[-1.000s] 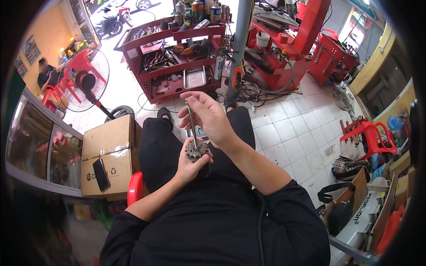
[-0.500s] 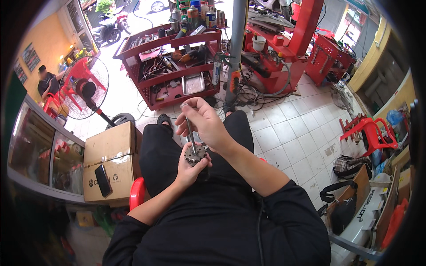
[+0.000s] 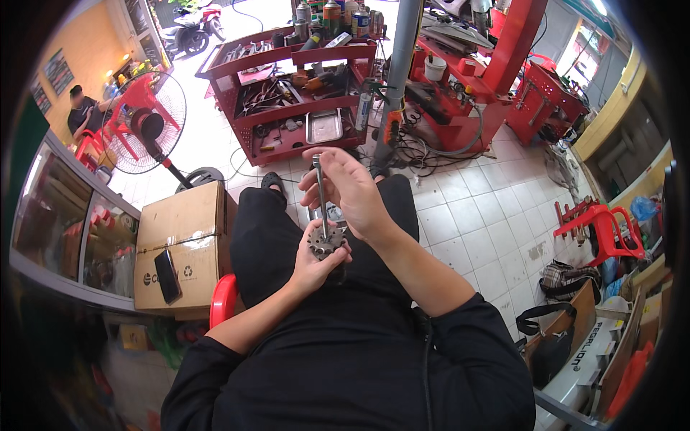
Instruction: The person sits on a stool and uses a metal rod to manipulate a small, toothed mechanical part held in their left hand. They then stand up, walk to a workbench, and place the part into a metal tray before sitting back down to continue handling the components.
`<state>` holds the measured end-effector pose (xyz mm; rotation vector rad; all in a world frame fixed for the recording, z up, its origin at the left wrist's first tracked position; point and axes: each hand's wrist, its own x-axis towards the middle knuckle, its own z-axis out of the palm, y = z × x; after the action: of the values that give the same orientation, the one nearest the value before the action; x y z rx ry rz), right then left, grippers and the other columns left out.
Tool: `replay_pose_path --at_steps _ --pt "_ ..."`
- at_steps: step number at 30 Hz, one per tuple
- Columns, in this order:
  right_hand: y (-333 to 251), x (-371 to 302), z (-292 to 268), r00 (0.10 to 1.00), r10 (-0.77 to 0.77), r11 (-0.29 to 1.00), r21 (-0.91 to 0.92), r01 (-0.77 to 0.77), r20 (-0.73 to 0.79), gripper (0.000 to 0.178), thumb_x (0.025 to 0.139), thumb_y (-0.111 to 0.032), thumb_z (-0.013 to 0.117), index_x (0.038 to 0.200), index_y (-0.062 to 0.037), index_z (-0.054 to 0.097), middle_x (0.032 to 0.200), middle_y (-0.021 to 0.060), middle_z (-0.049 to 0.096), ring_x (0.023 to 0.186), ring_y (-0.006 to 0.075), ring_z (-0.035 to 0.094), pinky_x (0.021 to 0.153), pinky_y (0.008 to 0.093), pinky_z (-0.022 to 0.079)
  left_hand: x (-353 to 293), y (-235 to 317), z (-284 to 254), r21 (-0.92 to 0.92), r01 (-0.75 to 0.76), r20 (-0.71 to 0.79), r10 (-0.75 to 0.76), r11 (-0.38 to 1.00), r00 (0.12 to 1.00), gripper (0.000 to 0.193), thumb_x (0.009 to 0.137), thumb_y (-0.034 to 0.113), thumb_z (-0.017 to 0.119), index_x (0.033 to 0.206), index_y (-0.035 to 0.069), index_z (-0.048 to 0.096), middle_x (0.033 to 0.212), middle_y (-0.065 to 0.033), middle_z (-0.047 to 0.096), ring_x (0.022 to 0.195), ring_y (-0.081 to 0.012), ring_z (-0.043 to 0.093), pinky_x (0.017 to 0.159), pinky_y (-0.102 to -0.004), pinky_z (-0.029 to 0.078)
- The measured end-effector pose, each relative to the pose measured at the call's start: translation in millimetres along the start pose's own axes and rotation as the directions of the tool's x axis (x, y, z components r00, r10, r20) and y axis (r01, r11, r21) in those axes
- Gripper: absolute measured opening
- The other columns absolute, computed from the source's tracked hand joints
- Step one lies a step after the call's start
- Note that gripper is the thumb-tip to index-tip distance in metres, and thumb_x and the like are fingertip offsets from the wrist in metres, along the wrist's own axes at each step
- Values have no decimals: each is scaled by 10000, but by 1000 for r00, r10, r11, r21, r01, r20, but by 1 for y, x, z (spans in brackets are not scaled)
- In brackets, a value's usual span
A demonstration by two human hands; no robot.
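My left hand (image 3: 307,267) is closed around a toothed, grey metal gear part (image 3: 327,246) with small holes in its face, held over my lap. A slim shiny metal rod (image 3: 322,202) stands nearly upright with its lower end at the gear's middle; whether it sits inside a fastener there is too small to tell. My right hand (image 3: 357,197) is raised at the rod's upper part, fingers loosely curled about it and partly spread, the thumb side near its thicker top end. Something dark shows beneath the gear, mostly hidden by my left hand.
Ahead stands a red tool trolley (image 3: 248,129) with pliers, spray cans and a metal tray (image 3: 341,126). To my left are a cardboard box (image 3: 172,215) bearing a phone (image 3: 167,276), and a fan (image 3: 147,126). A red stool (image 3: 607,230) stands at right; a person sits far left.
My right fingers have gone from pinching the rod's top to a looser, more spread hold. The rod leans less. The whole view has shifted slightly.
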<state>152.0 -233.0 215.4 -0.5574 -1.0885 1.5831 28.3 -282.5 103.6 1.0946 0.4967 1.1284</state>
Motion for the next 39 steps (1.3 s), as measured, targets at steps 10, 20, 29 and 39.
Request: replay_pose_path --at_steps 10,20,29,39 --pt "1 0 1 999 -42 999 -34 42 8 249 973 -266 464 1070 -37 468 831 105 620 690 164 629 633 266 490 1 3 1 31 -1 1 1 1000 1000 463 830 140 666 1169 76 356 834 -108 577 742 -189 600 694 -295 479" --pt "-1 1 2 999 31 994 101 -32 5 233 949 -232 521 1070 -54 432 791 100 605 627 160 601 595 255 485 0 0 -3 -6 5 3 -5 1000 1000 464 829 67 667 1182 51 367 866 -80 587 754 -145 608 702 -265 504" --pt "-3 1 4 999 -30 999 23 31 -21 227 976 -239 453 1063 -30 459 803 108 613 612 164 598 582 269 471 2 4 -1 15 38 8 -38 999 999 444 828 23 628 1177 57 356 900 -100 577 795 -169 595 717 -302 509" --pt "-1 1 3 999 -48 999 -2 48 10 281 984 -275 421 1076 -20 494 811 102 630 665 173 625 611 284 487 -1 8 0 69 47 9 -48 996 999 416 832 29 616 1165 54 367 894 -105 586 778 -166 606 717 -290 497"
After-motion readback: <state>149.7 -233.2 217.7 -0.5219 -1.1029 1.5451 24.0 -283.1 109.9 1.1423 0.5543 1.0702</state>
